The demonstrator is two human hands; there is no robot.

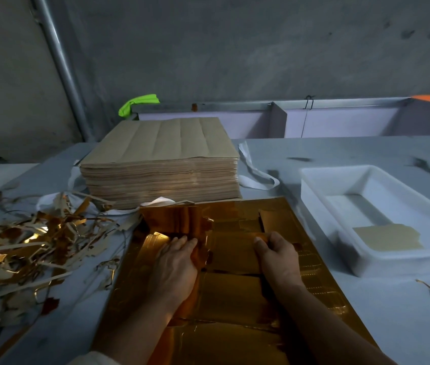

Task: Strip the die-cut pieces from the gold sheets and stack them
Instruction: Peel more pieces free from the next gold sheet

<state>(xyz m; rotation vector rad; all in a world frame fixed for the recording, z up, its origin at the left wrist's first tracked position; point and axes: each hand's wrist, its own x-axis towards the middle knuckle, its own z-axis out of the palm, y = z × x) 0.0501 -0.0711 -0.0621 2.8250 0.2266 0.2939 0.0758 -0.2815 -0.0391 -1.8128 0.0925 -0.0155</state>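
A person's left hand [179, 259] lies with fingers flat, pressing the gold sheet [282, 214] on the grey table [366, 312], while the right hand [277, 256] pinches the edge of a die-cut piece [232, 255] between thumb and curled fingers. Stripped pieces [387, 239] rest in a white tray [392, 264] to the right; a tall stack of face-down sheets [161, 159] stands behind, scrap trimmings [24, 241] heaped at left.

Both arms in shot now: left grip [177, 264] and right grip [278, 256] bare, forearms [321, 322] uncovered, and a pale off-white cloth sleeve [90, 360] showing up the left arm.
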